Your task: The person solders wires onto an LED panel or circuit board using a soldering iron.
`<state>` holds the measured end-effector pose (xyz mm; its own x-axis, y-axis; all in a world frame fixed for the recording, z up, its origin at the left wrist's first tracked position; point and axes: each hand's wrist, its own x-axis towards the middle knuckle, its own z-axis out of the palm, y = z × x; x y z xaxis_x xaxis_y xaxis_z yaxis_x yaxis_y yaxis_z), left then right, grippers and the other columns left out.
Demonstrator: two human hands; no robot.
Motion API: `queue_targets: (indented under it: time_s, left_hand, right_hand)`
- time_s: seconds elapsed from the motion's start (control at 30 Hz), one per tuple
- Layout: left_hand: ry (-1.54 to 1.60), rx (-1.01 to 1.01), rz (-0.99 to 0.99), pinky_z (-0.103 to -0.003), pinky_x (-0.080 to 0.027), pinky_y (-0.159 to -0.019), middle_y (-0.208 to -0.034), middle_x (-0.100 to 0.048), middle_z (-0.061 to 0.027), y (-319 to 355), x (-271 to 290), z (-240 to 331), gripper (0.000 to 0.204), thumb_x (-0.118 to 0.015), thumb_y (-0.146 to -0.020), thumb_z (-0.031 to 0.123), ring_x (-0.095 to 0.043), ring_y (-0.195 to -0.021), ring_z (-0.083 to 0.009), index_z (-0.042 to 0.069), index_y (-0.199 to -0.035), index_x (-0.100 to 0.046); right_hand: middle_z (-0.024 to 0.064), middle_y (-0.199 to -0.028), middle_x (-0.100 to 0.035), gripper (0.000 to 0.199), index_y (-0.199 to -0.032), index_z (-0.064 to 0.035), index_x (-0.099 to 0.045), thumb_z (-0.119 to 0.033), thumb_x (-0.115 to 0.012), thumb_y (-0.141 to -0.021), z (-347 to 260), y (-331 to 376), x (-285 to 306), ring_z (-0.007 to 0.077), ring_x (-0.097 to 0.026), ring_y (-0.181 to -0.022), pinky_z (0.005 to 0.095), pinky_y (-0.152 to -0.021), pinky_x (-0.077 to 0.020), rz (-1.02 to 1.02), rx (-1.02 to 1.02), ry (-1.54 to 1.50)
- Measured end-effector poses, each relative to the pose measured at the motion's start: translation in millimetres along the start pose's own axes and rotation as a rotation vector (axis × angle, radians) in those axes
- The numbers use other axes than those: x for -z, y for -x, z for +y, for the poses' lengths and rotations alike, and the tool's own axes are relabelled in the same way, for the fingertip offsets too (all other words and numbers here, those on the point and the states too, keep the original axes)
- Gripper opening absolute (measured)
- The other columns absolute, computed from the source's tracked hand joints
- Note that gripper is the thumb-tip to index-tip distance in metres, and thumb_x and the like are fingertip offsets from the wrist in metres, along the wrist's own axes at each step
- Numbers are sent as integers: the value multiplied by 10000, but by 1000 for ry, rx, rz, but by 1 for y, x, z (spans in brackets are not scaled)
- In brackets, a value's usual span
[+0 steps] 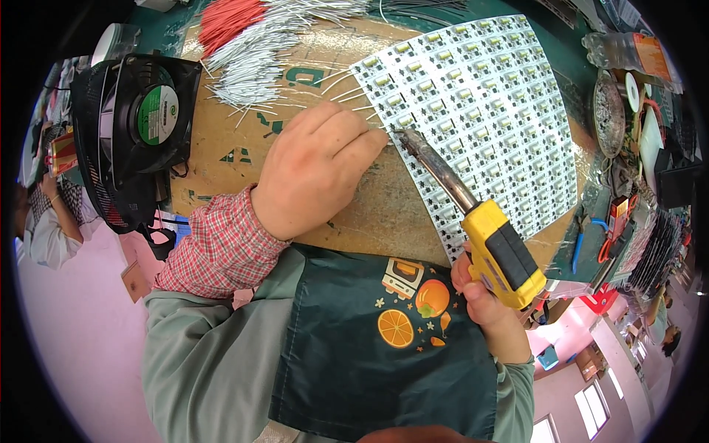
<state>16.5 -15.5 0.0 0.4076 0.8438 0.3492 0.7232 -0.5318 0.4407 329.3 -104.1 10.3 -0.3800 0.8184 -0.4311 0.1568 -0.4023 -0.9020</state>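
Head view: left hand (317, 166) lies knuckles-up on the brown cardboard work mat (221, 140), fingers drawn together, pinching a thin white wire lead (360, 109) w/ its fingertips at the near-left edge of the white panel of small LED circuit boards (480, 111). Right hand (484, 295) is wrapped tight around the yellow-and-black pistol-grip soldering iron (502, 255), low right, just above the dark green apron w/ orange fruit print (384, 347).

The iron's long axis runs diagonally, handle at lower right, metal barrel up-left, tip (402, 134) pointing at the left fingertips and nearly touching the panel edge there. It's probably stiff, moderately light, hot at the barrel, so take hold at the plastic grip only. The wire lead looks light and springy, easily bent; a pinch close to the bared end suits it. The panel seems thin, flat, likely snaps along its scored rows.

Around: bundle of cut white and red wires (251, 44) at top, black square cooling fan (136, 118) at left, tools at right.
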Motion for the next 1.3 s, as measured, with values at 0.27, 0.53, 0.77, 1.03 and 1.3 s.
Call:
queue_targets:
  time_s: [0.27,0.53,0.77,1.03,1.3]
  left_hand:
    - [13,-1,3,-374,-514,-759,-898,-625,-81,-1,0,0,304,-667,-700,-29,-612,-839,-273,35,-997,-693]
    - [5,3,-5,-375,-509,-754,-898,-626,-77,-1,0,0,303,-667,-703,-27,-607,-831,-273,40,-997,-694]
    - [4,12,-12,-377,-510,-757,-894,-628,-83,-2,2,2,303,-660,-700,-24,-608,-832,-281,36,-994,-696]
    - [-6,-2,5,-381,-507,-749,-892,-630,-83,-4,0,1,266,-673,-714,-21,-607,-827,-286,33,-975,-692]
    - [-70,12,90,-382,-503,-749,-893,-624,-75,-7,3,-2,218,-726,-738,-6,-610,-839,-283,41,-948,-691]
  right_hand:
    - [36,-793,-594,277,-1017,-49,-648,-274,-740,-886,-2,-3,-1,194,-572,-673,330,-594,-443,-5,33,-10]
    - [4,-753,-552,255,-1013,-53,-633,-248,-748,-895,-6,-3,-6,130,-507,-644,302,-569,-407,-10,28,-291]
    - [-14,-744,-524,324,-1115,-61,-605,-243,-755,-893,-6,-5,-6,116,-491,-636,284,-570,-402,6,63,-227]
    - [3,-740,-534,411,-1165,-51,-604,-295,-769,-877,-6,-8,-8,114,-501,-628,279,-552,-407,18,88,-273]
    - [9,-761,-521,427,-1069,-49,-590,-375,-783,-870,-12,-13,-12,130,-523,-674,285,-592,-426,-43,76,-352]
